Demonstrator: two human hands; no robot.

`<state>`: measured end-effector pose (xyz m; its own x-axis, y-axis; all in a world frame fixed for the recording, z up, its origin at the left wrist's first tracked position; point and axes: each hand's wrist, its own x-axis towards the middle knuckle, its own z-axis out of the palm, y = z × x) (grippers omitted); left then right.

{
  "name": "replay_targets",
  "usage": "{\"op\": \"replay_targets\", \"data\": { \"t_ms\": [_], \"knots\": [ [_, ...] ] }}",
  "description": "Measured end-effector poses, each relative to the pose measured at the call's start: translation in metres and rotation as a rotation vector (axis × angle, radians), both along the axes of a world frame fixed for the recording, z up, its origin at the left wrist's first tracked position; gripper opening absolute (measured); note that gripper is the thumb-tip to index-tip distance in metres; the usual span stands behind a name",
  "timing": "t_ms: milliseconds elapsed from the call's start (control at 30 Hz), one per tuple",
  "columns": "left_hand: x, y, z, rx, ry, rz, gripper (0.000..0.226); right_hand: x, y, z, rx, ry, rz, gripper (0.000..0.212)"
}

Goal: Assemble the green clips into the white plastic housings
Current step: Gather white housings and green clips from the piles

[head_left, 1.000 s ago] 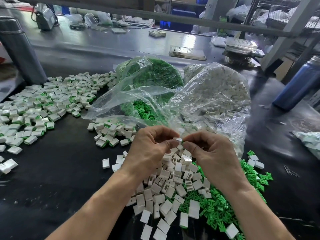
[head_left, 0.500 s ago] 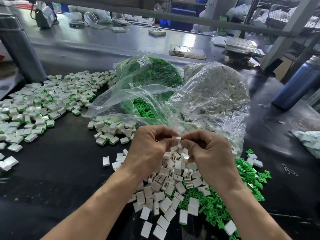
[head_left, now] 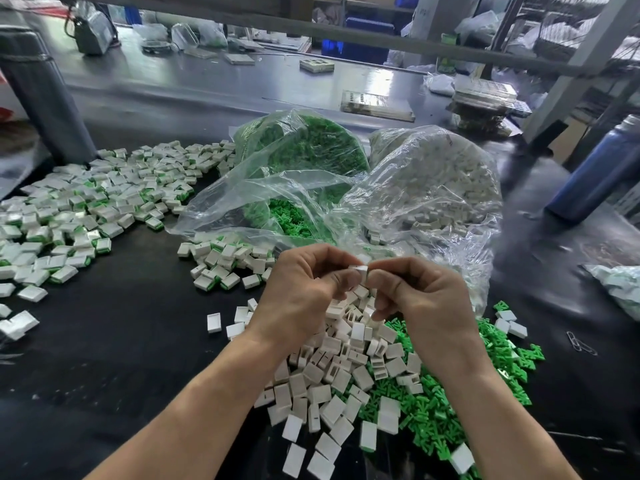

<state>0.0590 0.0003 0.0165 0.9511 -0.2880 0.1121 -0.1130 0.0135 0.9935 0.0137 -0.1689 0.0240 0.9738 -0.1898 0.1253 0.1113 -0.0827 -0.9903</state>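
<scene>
Both hands pinching one small boxy white housing (head_left: 360, 271): left hand (head_left: 304, 292) and right hand (head_left: 426, 299) curled tight, glossy green clips (head_left: 429, 410) heaped just below.

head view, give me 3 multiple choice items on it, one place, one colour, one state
1. Where does the loose clip pile lie?
A. right of the loose housing pile
B. far left
C. inside the blue bottle

2. What colour is the bottle at the right?
A. red
B. blue
C. yellow

3. What are the two hands doing?
A. lying flat on the table
B. reaching into a bag
C. pinching one housing between them

Key: 1 A, green clips spread right of the white housings. 2 B, its body is blue. 3 C, left hand and right hand meet at the white piece.
</scene>
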Motion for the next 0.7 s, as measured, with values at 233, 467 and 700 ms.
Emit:
{"op": "replay_targets", "data": {
  "t_ms": [233, 467, 700],
  "knots": [
    [-0.002, -0.005, 0.001, -0.062, 0.010, -0.074, 0.011, -0.001, 0.003, -0.001, 0.192, 0.114, 0.072, 0.064],
    [-0.011, -0.018, 0.000, -0.134, 0.037, -0.177, 0.010, -0.002, 0.020, -0.003, 0.183, 0.158, -0.053, 0.057],
    [-0.016, -0.020, 0.004, -0.126, 0.014, -0.180, 0.012, -0.005, 0.028, -0.001, 0.185, 0.107, -0.078, 0.053]
  ]
}}
